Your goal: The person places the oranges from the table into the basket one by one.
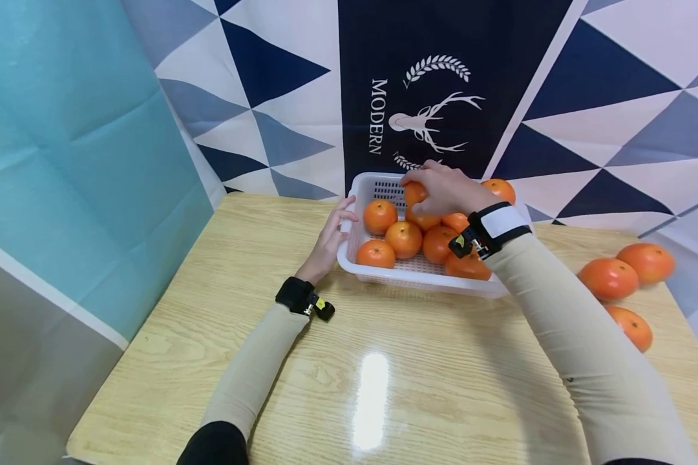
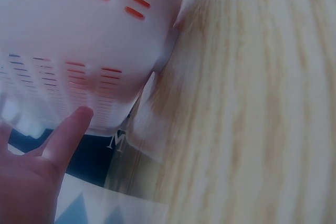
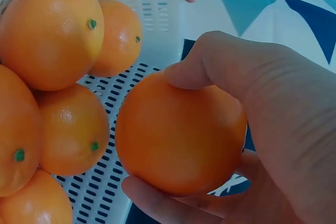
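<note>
A white plastic basket with slotted walls stands at the back of the table, with several oranges inside. My right hand grips one orange between thumb and fingers, over the back part of the basket. In the right wrist view this orange is beside the others, above the slotted floor. At the basket's left end, my left hand holds the rim, fingers over the edge. The left wrist view has the left thumb against the outer wall.
Three more oranges lie on the table to the right, near the right forearm. Another orange shows at the basket's back right corner. Behind the table hangs a patterned cloth with a deer print.
</note>
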A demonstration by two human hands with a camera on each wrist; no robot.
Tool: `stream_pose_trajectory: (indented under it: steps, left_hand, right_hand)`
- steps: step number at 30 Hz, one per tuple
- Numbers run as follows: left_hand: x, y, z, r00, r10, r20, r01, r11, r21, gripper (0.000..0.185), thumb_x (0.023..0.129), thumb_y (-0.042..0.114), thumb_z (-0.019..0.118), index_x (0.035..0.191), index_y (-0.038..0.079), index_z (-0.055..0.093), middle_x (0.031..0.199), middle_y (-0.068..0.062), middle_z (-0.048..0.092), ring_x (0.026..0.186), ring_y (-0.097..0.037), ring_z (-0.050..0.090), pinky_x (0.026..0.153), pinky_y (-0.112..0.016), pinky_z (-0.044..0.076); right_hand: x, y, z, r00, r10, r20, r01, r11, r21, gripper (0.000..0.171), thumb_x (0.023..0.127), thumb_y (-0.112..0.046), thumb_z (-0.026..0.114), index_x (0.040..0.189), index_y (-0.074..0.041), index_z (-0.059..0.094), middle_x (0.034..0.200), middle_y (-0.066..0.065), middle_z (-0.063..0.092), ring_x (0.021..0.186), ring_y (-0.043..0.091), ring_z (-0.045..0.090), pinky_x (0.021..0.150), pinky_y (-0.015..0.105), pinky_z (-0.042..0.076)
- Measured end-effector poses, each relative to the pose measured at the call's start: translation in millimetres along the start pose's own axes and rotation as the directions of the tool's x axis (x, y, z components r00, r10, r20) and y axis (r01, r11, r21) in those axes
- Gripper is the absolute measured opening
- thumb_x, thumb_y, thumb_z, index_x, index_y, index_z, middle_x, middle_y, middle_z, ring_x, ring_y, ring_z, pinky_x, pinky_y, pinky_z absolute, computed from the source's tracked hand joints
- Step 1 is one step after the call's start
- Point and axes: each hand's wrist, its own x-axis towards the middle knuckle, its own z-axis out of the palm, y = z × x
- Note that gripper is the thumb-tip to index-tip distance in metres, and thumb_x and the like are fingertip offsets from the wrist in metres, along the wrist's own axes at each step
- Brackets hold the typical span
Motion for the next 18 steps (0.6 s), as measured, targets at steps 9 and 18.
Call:
stream_pose_trajectory:
  steps: [9, 18]
  left_hand:
    - [-2.3, 1.4, 6.4, 1.0, -0.026, -0.005, 0.026, 1.0, 0.004, 0.037, 0.097, 0.018, 0.045, 0.129, 0.023, 0.061, 0.185, 0.022, 0.028, 0.176, -0.01, 0.019, 0.14, -0.062, 0.028]
    - [-1.9, 5.5, 2.3, 1.0, -0.017, -0.003, 0.017, 1.0, 0.017, 0.038, 0.097, 0.015, 0.043, 0.131, 0.021, 0.06, 0.186, 0.021, 0.026, 0.177, -0.014, 0.019, 0.137, -0.062, 0.035]
  right_hand:
    - [19.9, 6.2, 2.8, 0.999, 0.04, 0.02, -0.041, 0.999, 0.025, 0.063, 0.103, -0.025, 0.073, 0.163, -0.017, 0.055, 0.159, 0.026, 0.047, 0.129, 0.047, 0.054, 0.114, 0.065, 0.054]
    - [41.4, 8.2, 5.6, 0.999, 0.031, -0.009, -0.031, 0.999, 0.022, 0.06, 0.102, -0.026, 0.072, 0.16, -0.018, 0.057, 0.153, 0.025, 0.049, 0.128, 0.045, 0.053, 0.113, 0.062, 0.05]
